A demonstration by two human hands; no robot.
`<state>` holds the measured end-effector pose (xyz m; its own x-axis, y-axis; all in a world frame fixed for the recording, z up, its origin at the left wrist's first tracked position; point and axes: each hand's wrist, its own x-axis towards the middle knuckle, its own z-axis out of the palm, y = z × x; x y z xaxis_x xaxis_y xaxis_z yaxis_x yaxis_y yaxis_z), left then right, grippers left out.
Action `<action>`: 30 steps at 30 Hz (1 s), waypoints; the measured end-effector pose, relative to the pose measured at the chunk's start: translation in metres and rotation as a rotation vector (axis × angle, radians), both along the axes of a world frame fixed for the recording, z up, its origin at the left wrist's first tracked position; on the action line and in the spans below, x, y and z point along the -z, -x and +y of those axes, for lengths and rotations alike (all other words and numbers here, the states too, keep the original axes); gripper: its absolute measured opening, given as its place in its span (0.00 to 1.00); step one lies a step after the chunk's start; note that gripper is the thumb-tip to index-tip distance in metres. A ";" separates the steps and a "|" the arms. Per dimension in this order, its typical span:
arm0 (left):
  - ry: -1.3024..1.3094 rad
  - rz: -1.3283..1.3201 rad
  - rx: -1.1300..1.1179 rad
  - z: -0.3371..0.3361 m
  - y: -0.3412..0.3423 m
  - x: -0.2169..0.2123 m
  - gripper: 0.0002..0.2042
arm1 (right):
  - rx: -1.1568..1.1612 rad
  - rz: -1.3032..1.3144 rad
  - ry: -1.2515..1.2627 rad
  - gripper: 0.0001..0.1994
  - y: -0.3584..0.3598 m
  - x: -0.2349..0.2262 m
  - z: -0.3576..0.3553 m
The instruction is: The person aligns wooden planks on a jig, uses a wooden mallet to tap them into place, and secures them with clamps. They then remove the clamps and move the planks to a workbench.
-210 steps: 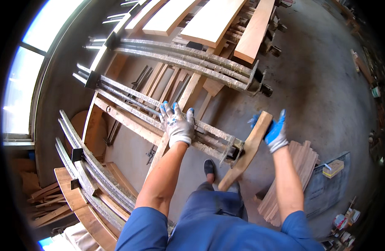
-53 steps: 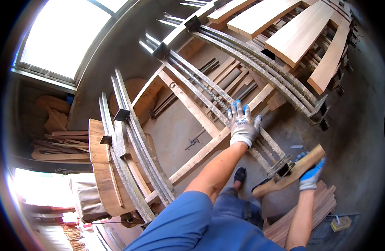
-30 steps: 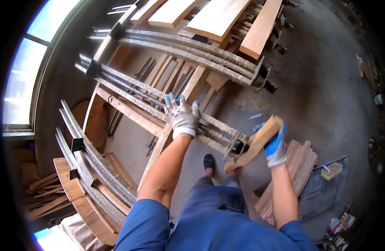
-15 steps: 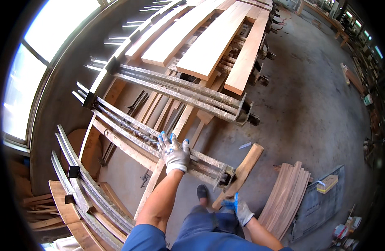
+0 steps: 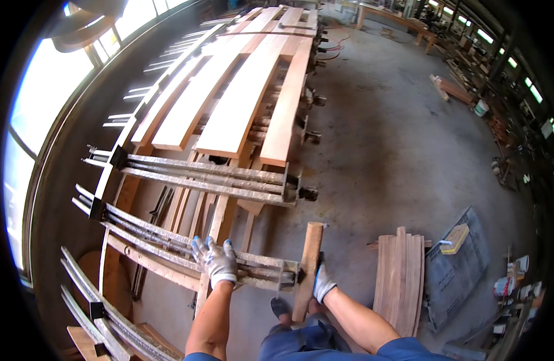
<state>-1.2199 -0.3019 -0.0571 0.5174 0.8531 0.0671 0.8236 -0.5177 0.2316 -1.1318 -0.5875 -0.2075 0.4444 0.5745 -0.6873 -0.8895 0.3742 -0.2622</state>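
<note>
My left hand [image 5: 218, 262], in a white glove with blue fingertips, lies on the metal bars of a long clamp [image 5: 163, 240]. Its fingers are spread on top of the bars, not wrapped round them. At the clamp's right end, a short, thick wooden bar [image 5: 308, 265] stands across the end fitting. My right hand [image 5: 324, 285], gloved alike, is closed against the right side of this bar; its fingertips are partly hidden behind the wood. Farther off, a second clamp [image 5: 223, 178] runs alongside, in front of several pale planks [image 5: 229, 126] laid lengthwise.
To the left, more curved-looking clamp bars [image 5: 117, 304] rest near the window wall. On the floor to the right lie a stack of brown boards [image 5: 400, 277] and a dark sheet [image 5: 457, 274] with a yellow block [image 5: 454, 239] on it. My feet [image 5: 281, 307] stand beside the clamp's end.
The view has shifted, so the planks show lower and farther left. The wooden bar has turned more upright. My right hand has moved up along it; my left hand remains on the clamp.
</note>
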 end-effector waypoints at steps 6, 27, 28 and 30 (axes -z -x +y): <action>0.049 0.036 -0.045 -0.004 0.005 -0.017 0.33 | -0.001 -0.020 0.404 0.38 -0.009 -0.017 -0.010; 0.013 0.119 -0.104 0.004 0.000 0.005 0.31 | -0.476 -0.196 0.439 0.29 -0.110 -0.028 -0.120; -0.007 0.181 -0.118 0.008 0.002 0.003 0.31 | -0.518 -0.226 0.506 0.26 -0.128 -0.026 -0.158; 0.394 -0.135 -0.295 0.016 -0.006 -0.007 0.31 | -0.439 -0.184 0.624 0.24 -0.165 -0.003 -0.248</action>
